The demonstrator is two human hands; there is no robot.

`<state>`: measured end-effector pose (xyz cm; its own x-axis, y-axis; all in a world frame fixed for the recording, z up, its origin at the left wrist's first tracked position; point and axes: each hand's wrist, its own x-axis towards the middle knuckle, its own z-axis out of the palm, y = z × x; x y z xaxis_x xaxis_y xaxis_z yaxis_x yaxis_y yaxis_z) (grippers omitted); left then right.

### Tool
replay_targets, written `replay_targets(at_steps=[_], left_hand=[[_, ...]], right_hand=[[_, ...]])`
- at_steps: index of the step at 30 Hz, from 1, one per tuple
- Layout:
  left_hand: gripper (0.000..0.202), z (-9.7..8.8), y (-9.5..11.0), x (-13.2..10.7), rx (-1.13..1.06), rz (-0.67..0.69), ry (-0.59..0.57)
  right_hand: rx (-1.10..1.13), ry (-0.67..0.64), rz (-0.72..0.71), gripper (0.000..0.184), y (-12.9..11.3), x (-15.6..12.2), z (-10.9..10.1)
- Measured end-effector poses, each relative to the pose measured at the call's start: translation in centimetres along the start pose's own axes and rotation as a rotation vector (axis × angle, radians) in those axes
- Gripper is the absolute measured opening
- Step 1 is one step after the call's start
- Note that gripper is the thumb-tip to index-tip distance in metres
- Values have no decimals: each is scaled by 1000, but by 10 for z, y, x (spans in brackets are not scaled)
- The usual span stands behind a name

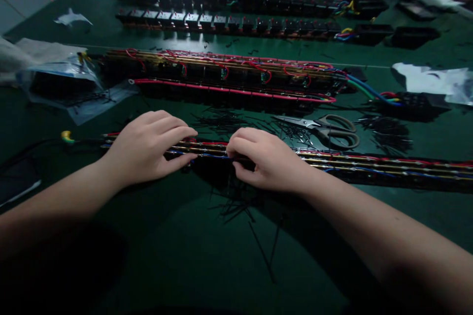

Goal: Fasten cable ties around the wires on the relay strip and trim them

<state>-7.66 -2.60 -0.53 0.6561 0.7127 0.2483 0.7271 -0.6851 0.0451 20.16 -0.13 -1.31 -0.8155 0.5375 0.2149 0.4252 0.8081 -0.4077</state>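
Dark green table (166, 261), long wired strip (318, 158) across it, under both hands. Could twist or slide if the two hands push unevenly. Left hand (146, 145) straddles strip, thumb and fingers moderately apart; firm grip, can't tell. Right hand (266, 157) curled at strip, narrow gap; anything pinched, can't tell. Thin blue wire (216, 157) could snag on dragging fingertips.

The rods (321, 160) are glossy, brass-like metal. The scissors (320, 127) pair metal blades (298, 121) with plastic-looking grips (342, 133), and the bag (70, 73) is crinkled, glossy film. The tabletop (173, 241) looks smooth
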Motion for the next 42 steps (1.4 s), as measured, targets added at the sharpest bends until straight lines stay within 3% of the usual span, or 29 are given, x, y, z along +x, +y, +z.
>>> replay_targets(at_steps=[4, 8, 12, 14, 18, 20, 25, 30, 42], left_hand=[[35, 2, -9, 5, -276, -63, -150], [28, 6, -14, 6, -335, -56, -155], [29, 8, -15, 6, -345, -51, -147], [30, 8, -15, 6, -346, -58, -155], [32, 7, -14, 8, -344, -75, -172], [32, 6, -13, 9, -342, -84, -179], [34, 6, -13, 9, -323, -94, -186], [36, 9, -17, 9, -326, -54, -169], [35, 8, -13, 8, -323, -66, -139]], right_hand=[[0, 1, -9, 14, 0, 0, 1], [-14, 21, -40, 13, -1, -1, 0], [-142, 0, -116, 14, -14, -2, -14], [-194, -103, -104, 15, -25, -5, -26], [-299, -451, 198, 11, -47, -13, -40], [-323, -530, 270, 16, -52, -16, -37], [-338, -510, 330, 30, -56, -13, -17], [-182, -505, 400, 12, -64, -8, -6], [159, -438, 359, 9, -65, -6, -15]])
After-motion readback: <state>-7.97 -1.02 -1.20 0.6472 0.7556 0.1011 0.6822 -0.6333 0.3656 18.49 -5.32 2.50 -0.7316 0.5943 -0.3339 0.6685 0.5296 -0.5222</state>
